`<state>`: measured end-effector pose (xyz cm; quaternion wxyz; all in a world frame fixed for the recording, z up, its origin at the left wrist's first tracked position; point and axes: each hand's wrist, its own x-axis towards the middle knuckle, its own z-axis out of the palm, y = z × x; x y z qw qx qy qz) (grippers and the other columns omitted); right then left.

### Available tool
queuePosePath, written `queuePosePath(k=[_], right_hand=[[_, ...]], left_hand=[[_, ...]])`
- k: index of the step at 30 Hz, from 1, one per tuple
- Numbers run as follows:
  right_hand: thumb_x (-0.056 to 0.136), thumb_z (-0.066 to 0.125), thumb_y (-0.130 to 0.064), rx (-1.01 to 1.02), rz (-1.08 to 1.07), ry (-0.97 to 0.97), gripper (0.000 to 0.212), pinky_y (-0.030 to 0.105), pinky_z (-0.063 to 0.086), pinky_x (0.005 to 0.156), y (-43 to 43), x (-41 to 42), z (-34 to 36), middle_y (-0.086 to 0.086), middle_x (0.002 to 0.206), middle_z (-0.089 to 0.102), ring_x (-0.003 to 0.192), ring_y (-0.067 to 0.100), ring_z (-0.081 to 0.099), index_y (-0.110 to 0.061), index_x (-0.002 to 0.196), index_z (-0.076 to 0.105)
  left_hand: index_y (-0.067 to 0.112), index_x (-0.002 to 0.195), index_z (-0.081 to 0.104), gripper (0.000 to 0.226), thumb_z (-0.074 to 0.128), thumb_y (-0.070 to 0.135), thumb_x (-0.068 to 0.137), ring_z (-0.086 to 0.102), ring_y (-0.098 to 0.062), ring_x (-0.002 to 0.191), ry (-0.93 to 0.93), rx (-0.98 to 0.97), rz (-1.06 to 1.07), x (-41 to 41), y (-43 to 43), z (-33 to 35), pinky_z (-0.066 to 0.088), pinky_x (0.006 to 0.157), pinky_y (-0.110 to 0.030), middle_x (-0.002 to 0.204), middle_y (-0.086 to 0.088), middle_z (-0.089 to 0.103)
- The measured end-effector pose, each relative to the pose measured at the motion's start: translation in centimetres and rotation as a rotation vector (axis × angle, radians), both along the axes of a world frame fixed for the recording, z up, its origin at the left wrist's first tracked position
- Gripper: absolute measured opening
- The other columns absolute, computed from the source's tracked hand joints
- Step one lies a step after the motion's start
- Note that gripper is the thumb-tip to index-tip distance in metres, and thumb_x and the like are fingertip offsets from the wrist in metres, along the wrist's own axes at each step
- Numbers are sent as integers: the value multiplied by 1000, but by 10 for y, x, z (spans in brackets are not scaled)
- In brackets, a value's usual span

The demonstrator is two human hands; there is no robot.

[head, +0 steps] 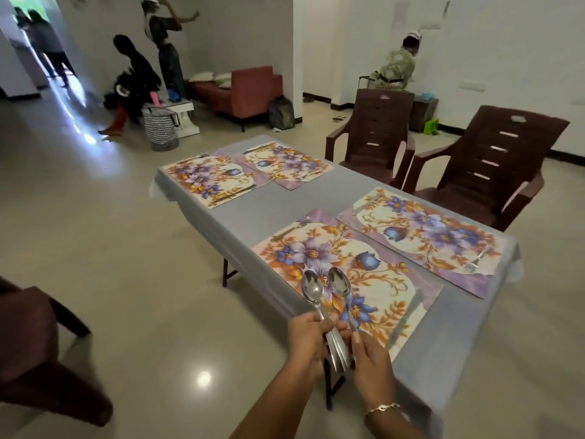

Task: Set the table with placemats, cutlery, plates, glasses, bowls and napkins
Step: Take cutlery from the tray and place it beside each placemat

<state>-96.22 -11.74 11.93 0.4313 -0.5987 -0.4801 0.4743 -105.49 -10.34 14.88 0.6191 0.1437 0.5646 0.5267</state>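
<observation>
Steel spoons (313, 293) in left hand (305, 335), right hand (368, 353) apparently pinching one

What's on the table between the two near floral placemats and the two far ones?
Nothing but bare grey tablecloth, as the head view shows.

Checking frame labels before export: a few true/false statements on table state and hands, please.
Four placemats lie on the table. True.
Plates are already set. False: none are in view, only forks on the placemats.
The left hand grips a bunch of spoons. True.
The right hand is empty. False: it pinches a single spoon by the handle.
</observation>
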Motion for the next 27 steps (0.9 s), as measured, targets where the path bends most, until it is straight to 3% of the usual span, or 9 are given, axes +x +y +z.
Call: queuePosePath(k=[2,4,7,11,13,15,19,24,27], right_hand=[[97,40,-10,23,-35,-8,25,15,45,59,19,0,0,1,78,63,76,18,59,-14,88,63],[98,37,-7,26,-55,1,24,11,44,49,38,-1,-4,3,72,60,65,16,55,-9,96,61],[97,36,-2,47,-72,-60,24,18,41,62,65,-2,-6,0,78,56,69,11,50,-12,106,56],[96,36,-2,-3,-223,-52,23,31,41,63,91,2,-3,-5,74,52,64,4,46,-9,95,58],[98,35,-6,-31,-301,-75,25,28,40,61,104,8,-7,1,78,55,67,13,50,-9,94,60],[99,34,-11,-76,-381,-100,28,27,40,70,111,18,-19,6,88,57,81,20,52,-13,92,61],[98,37,-15,-163,-541,-148,26,38,47,83,106,44,-39,9,94,63,90,29,57,-16,87,60],[97,40,-14,-251,-658,-231,19,32,41,71,95,67,-48,8,87,58,80,25,53,-10,91,57],[97,39,-16,-310,-676,-271,20,32,41,69,96,72,-55,8,81,56,78,26,52,-7,88,54]], left_hand=[[-3,85,62,9,54,-3,90,67,-22,56,-5,-3,-11,-9,16,-4,58,55,-34,63,-10,69],[-1,85,62,9,54,-3,90,67,-18,55,18,-15,-49,-17,34,-7,57,55,-30,62,-9,69],[2,81,60,13,53,-3,91,66,-16,55,53,-30,-98,-25,64,-9,57,52,-26,64,-10,67],[5,87,60,10,52,1,93,66,-13,53,93,-57,-205,-29,99,-7,55,49,-25,70,-11,66],[4,90,60,10,50,1,93,65,-11,50,113,-66,-262,-28,118,-10,54,47,-22,65,-7,68],[2,91,59,9,51,1,93,65,-10,48,110,-72,-302,-23,134,-14,53,47,-22,61,-5,68],[2,92,58,11,47,1,95,64,-9,47,85,-122,-433,-3,149,-19,51,43,-20,72,-10,64],[-3,103,53,11,46,0,95,63,-17,54,50,-151,-550,22,164,-21,52,42,-20,75,-13,61],[-2,102,56,12,48,0,94,65,-13,49,66,-157,-603,31,174,-29,55,47,-23,74,-13,63]])
